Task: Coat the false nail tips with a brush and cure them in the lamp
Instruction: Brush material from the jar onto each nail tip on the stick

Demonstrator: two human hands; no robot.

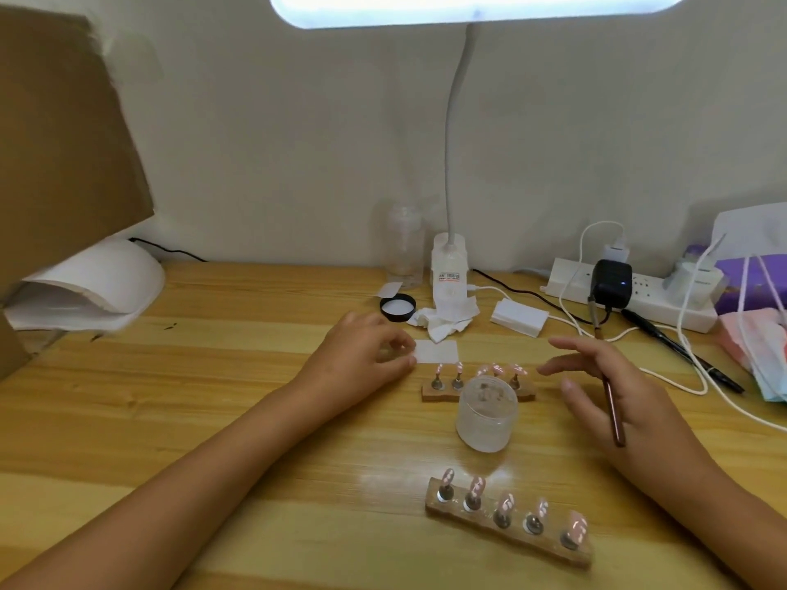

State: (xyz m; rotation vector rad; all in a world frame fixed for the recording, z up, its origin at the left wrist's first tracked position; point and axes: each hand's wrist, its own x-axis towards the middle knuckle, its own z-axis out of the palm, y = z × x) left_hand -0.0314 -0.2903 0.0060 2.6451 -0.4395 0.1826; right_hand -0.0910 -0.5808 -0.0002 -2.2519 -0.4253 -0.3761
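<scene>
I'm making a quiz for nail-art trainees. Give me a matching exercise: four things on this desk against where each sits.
1 frosted plastic jar
2 round black lid
3 white domed curing lamp
4 thin brown-handled brush

A in the right hand
B far left of the desk
C between the two wooden nail-tip holders
D beside the crumpled white tissue

Pairs: 1-C, 2-D, 3-B, 4-A

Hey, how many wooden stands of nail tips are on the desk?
2: the near stand in front of the frosted jar, the far stand behind it, partly hidden.
</scene>
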